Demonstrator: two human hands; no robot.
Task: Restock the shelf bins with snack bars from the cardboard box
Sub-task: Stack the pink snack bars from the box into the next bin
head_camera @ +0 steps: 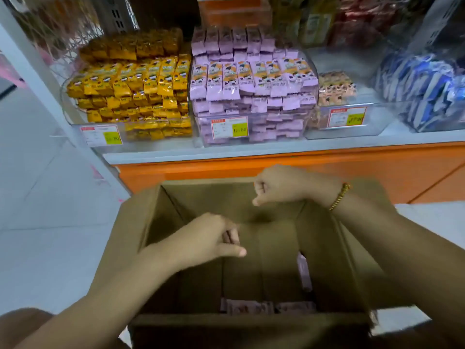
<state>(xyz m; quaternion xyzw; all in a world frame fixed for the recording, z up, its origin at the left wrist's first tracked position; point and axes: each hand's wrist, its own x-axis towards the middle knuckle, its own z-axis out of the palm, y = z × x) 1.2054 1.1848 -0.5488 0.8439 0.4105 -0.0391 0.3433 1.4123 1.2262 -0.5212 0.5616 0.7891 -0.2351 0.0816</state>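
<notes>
An open cardboard box [156, 222] stands on the floor below the shelf. A few purple snack bars [249, 307] lie at its bottom near edge, and one [304, 273] leans on the right wall. My left hand [208, 238] hovers inside the box with curled fingers and the thumb stretched right; whether it holds a bar is unclear. My right hand [279, 187], with a gold bracelet at the wrist, is a closed fist over the far edge, with nothing visible in it. On the shelf, the clear bin of purple bars [251, 96] is piled high.
A full bin of yellow bars [125, 91] stands left of the purple one. To its right is a bin [352, 132] with only a few pale bars [337, 88], then a bin of blue packets [427, 91]. An orange base panel [251, 167] runs under the shelf. White floor tiles [50, 222] lie to the left.
</notes>
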